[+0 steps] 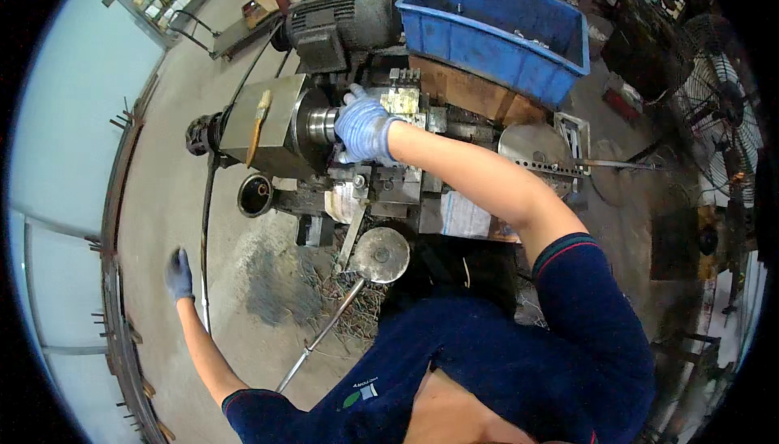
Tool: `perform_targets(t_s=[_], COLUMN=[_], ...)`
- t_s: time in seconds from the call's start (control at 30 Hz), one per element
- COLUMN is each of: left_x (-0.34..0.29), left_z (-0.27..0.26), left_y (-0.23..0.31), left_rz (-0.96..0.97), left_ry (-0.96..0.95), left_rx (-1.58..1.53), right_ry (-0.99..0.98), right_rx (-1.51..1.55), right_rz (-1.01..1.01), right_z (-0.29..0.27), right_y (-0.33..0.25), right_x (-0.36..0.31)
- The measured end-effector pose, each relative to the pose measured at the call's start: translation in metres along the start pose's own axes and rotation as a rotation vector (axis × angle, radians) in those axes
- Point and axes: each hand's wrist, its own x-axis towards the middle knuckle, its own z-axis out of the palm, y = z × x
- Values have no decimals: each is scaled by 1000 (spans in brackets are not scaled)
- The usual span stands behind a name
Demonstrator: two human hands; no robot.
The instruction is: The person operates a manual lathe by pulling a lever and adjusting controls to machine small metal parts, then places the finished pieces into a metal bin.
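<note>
My right hand (363, 127), in a blue-grey knit glove, reaches across a lathe. Its fingers wrap round the end of a shiny round metal part (323, 125) at the spindle of the grey headstock (261, 123). The palm side and part of the metal are hidden behind the glove. Out to the left, my left hand (179, 275) wears a similar glove and is held over the floor. Its fingers look stretched out, with nothing seen in them. A long thin rod (204, 278) stands just right of that hand, apart from it.
A brush (259, 129) lies on the headstock. Behind are a motor (345, 26) and a blue bin (495, 54) with a few metal pieces. Nearer stand a round metal plate (380, 255), a slanted bar (320, 334) and metal shavings (280, 286). A fan (718, 107) is right.
</note>
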Motion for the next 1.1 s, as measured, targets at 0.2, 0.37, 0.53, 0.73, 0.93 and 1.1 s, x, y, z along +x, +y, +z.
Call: perform_targets(t_s=[0.2, 0.37, 0.53, 0.73, 0.93, 1.1], left_x=[-110, -162, -134, -79, -68, -60], left_z=[54, 63, 28, 57, 60, 69], left_y=[21, 37, 75, 30, 61, 33], left_rz=[-357, -348, -352, -273, -232, -148], left_ry=[207, 210, -262, -332, -357, -272], left_rx=[-48, -87, -412, -538, -726, -719], right_ry=[-56, -30, -12, 386, 422, 799], right_rx=[2, -13, -12, 106, 164, 230], right_rz=[-86, -118, -83, 205, 791, 738], right_z=[-5, -9, -5, -42, -10, 22], right_y=[-4, -18, -12, 50, 219, 231], right_x=[15, 18, 19, -45, -110, -175])
